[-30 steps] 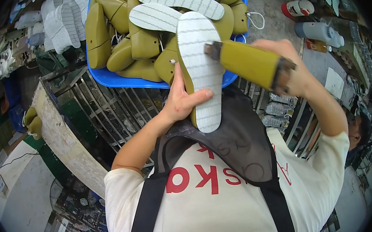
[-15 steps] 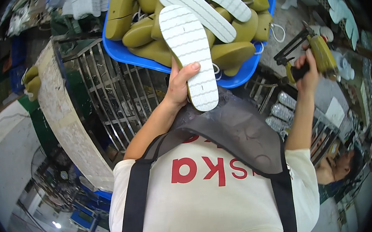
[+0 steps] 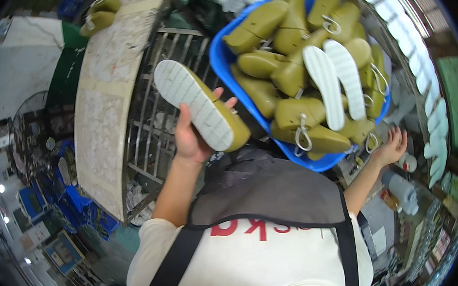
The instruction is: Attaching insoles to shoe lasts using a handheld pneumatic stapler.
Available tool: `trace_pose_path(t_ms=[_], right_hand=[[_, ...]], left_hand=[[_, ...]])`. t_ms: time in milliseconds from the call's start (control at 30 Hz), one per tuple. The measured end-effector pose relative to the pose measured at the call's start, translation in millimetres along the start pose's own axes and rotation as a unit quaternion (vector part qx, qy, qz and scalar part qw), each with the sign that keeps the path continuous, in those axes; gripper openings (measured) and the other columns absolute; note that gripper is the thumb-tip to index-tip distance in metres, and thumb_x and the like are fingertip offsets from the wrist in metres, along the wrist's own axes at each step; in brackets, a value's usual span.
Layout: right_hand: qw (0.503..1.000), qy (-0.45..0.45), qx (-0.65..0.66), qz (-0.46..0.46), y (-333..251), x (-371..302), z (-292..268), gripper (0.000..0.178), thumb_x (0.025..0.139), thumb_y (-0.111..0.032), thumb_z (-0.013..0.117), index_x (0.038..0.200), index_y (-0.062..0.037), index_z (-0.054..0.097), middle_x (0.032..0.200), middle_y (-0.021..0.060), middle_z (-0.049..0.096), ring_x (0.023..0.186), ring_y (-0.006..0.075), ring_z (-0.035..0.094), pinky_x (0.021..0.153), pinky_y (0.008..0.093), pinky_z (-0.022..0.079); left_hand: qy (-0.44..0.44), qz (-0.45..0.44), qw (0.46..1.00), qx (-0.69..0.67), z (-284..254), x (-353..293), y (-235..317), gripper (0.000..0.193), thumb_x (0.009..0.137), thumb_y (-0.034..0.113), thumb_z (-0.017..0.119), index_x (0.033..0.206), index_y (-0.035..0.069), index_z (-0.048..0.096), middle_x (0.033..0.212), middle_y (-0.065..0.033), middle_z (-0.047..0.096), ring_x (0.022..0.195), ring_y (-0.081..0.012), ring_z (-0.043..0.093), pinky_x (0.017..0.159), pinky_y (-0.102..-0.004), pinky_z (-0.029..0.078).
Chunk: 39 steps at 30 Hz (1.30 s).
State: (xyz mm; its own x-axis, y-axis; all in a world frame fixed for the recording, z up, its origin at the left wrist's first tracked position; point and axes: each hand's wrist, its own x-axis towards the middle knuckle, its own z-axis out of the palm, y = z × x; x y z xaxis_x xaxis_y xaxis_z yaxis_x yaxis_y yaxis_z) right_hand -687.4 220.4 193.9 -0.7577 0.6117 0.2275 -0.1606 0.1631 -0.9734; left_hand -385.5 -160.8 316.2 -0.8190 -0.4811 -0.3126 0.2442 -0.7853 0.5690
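Note:
An olive-green shoe last (image 3: 234, 123) with a white insole (image 3: 188, 100) lying along its sole is held in my left hand (image 3: 189, 138). The thumb presses near the insole's edge and the fingers reach round the far side. It tilts, left of a blue tub (image 3: 318, 163) heaped with more green shoe lasts (image 3: 259, 25), several with white cord loops. Two loose white insoles, one on the left (image 3: 324, 88) and one on the right (image 3: 346, 78), rest on the heap. Beyond the tub's right front edge, my right hand (image 3: 393, 147) is empty, its fingers loosely apart.
A metal-barred rack (image 3: 154, 130) with a worn pale board (image 3: 106, 94) stands at left. Two green lasts (image 3: 101, 17) sit at the board's far end. White sole-shaped pieces (image 3: 423, 66) line the right side. A translucent bottle (image 3: 400, 188) stands near my right forearm.
The yellow and black hand tool has left my right hand, which is now empty. The last in my left hand has moved left, away from the tub, and tilted. The view has turned.

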Motion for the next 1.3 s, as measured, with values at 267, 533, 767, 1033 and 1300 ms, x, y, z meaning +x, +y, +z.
trace_pose_path(t_ms=[267,533,767,1033,1300], right_hand=[[0.313,-0.738,0.258,0.540,-197,-334,161,0.090,0.067,-0.012,0.073,0.144,-0.0013,0.028,0.140,0.0143,0.044,0.131,0.0279,0.041,0.110,0.0419,0.031],[0.413,-0.894,0.167,0.054,-272,-575,414,0.070,0.071,-0.002,0.067,0.137,-0.0058,0.043,0.116,0.0094,0.058,0.105,0.0191,0.055,0.091,0.0290,0.044],[0.501,-0.837,0.167,-0.141,-229,-637,517,0.067,0.067,-0.018,0.070,0.131,-0.0096,0.050,0.108,0.0156,0.064,0.098,0.0271,0.061,0.087,0.0351,0.048],[0.647,-0.638,0.272,-0.317,-256,-546,417,0.074,0.074,-0.039,0.075,0.135,-0.0091,0.045,0.124,0.0150,0.057,0.103,0.0326,0.059,0.096,0.0410,0.042],[0.722,-0.353,-0.517,-0.295,-155,-172,175,0.059,0.070,-0.024,0.077,0.121,-0.0065,0.055,0.106,0.0168,0.063,0.097,0.0319,0.060,0.085,0.0432,0.048]], left_hand=[[0.038,0.404,0.713,0.571,-77,13,83,0.074,0.094,0.053,0.041,0.143,-0.002,0.027,0.149,-0.0222,0.025,0.138,-0.0348,0.025,0.114,-0.0439,0.013],[0.332,0.334,0.814,0.340,-170,-64,181,0.043,0.092,0.011,0.055,0.132,-0.001,0.043,0.125,-0.0152,0.053,0.112,-0.0222,0.054,0.097,-0.0366,0.040],[0.320,0.269,0.855,0.307,-170,-79,183,0.030,0.092,0.009,0.052,0.120,-0.002,0.053,0.109,-0.0139,0.062,0.103,-0.0206,0.058,0.096,-0.0364,0.042],[0.173,0.269,0.882,0.348,-160,-17,200,0.029,0.093,0.009,0.044,0.118,-0.004,0.052,0.104,-0.0144,0.060,0.097,-0.0235,0.059,0.093,-0.0420,0.046],[-0.141,-0.120,0.943,0.277,-75,78,96,0.032,0.094,0.012,0.048,0.123,-0.002,0.050,0.108,-0.0146,0.060,0.099,-0.0248,0.061,0.090,-0.0378,0.049]])
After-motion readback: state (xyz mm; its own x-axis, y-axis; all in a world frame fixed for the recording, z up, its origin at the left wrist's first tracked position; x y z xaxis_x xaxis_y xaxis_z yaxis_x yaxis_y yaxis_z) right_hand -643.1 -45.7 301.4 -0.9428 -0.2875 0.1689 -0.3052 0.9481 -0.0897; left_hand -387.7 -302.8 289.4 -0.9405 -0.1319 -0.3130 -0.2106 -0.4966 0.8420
